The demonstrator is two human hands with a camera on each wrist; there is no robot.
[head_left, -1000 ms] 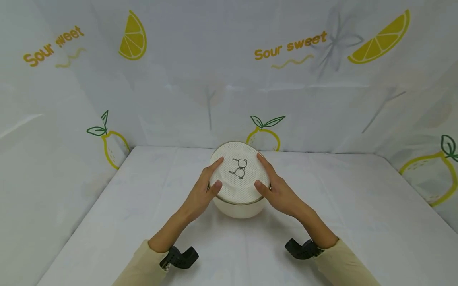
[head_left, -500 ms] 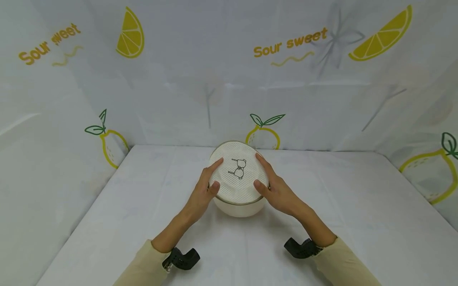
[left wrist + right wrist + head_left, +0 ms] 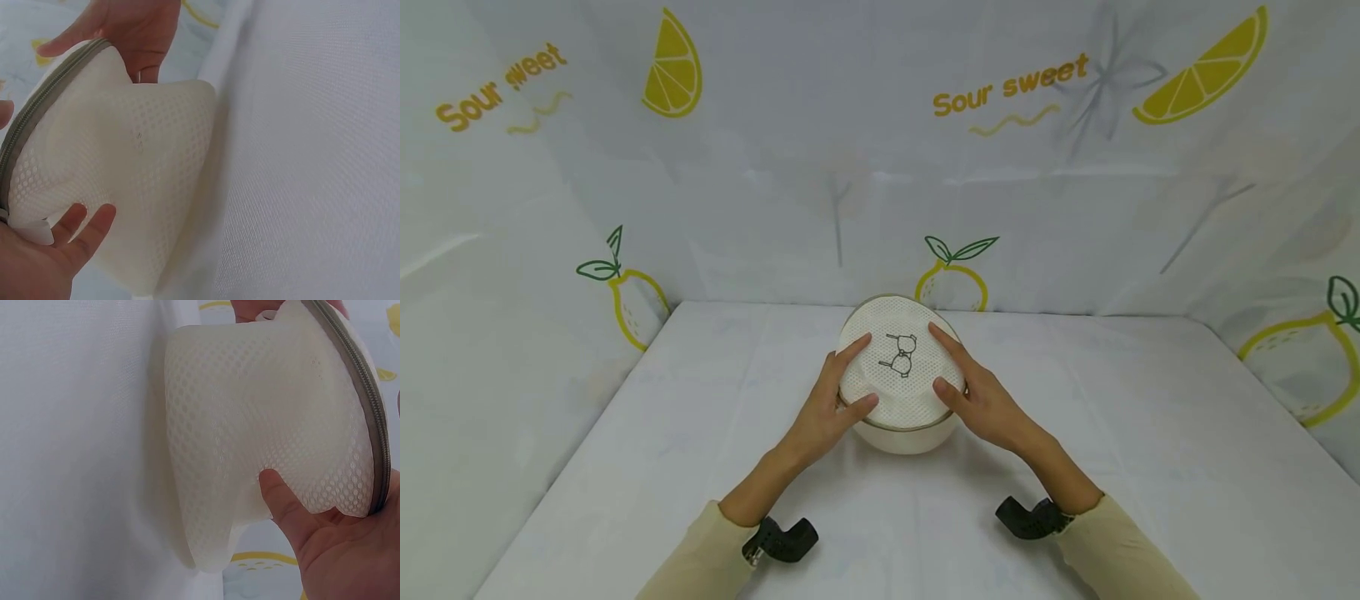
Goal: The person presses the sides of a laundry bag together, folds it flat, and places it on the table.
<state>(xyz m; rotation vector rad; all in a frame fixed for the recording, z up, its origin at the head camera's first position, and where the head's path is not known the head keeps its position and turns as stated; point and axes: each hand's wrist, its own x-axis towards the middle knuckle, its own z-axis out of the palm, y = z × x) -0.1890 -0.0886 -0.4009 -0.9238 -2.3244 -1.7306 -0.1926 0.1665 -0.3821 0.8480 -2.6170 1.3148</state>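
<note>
A white mesh laundry bag (image 3: 904, 404), round and drum-shaped, stands on the white cloth with its lid tilted toward me. Two small bra outlines are printed on that lid. My left hand (image 3: 822, 415) grips the bag's left side, thumb and index finger over the lid. From the right, my right hand (image 3: 991, 406) holds it the same way. In the left wrist view, a grey-green zipper (image 3: 47, 97) runs round the lid edge, and two left fingers press the mesh wall. The right wrist view has one right fingertip (image 3: 270, 478) denting the soft side.
A white cloth (image 3: 700, 400) covers the table, and a white sheet (image 3: 760, 167) with lemon prints rises behind and at both sides. Black wrist mounts (image 3: 790, 542) jut inward from both sleeves.
My left thumb has slid inward over the lid. The right index fingertip has shifted slightly left on it. The bag stays in place, and the head view has tilted a little.
</note>
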